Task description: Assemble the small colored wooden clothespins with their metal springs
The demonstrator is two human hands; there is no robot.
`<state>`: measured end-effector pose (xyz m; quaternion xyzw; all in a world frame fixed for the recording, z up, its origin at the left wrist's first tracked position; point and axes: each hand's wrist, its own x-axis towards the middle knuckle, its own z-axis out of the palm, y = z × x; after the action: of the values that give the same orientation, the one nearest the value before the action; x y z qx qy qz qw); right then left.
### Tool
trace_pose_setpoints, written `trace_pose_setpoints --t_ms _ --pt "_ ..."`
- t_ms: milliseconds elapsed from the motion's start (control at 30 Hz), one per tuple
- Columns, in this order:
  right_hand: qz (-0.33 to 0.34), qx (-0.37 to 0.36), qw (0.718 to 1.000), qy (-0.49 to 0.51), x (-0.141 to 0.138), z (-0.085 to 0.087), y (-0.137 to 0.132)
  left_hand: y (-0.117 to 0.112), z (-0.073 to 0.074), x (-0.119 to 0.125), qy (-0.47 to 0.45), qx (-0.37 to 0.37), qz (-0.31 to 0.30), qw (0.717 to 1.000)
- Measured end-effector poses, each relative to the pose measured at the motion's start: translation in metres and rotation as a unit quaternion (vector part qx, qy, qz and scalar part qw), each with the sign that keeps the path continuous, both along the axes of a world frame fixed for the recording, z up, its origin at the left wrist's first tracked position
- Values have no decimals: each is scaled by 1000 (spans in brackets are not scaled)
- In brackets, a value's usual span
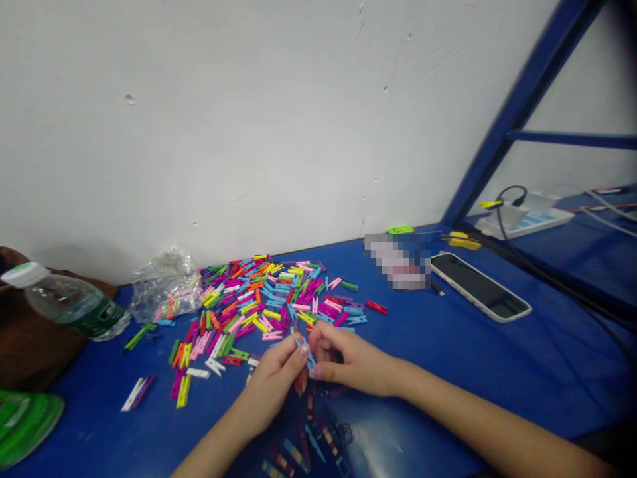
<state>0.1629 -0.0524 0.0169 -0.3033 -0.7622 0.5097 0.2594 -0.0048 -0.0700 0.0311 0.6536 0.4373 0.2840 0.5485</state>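
Observation:
A heap of small coloured clothespins lies on the blue table in front of the white wall. My left hand and my right hand meet just below the heap. Together their fingertips pinch a light blue clothespin. Both hands have their fingers curled closed around it. Below the hands a row of several clothespins lies near the table's front edge.
A crumpled clear plastic bag holding some pins sits left of the heap. A water bottle lies at the far left, above a green object. A phone lies at the right, near a power strip with cables.

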Motion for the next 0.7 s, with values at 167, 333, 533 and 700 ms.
trace_pose_setpoints --t_ms 167,333,533,700 --pt "-23 96 994 -41 1 2 0 0 2 1 -17 -25 -24 999" --pt "-36 179 980 -78 2 4 1 1 0 2 -4 -23 -17 1000" --pt "-55 224 968 -100 2 2 2 0 -3 3 26 1 -4 1000" --pt "-84 305 942 -114 2 1 2 -4 -1 4 24 -36 -17 999"
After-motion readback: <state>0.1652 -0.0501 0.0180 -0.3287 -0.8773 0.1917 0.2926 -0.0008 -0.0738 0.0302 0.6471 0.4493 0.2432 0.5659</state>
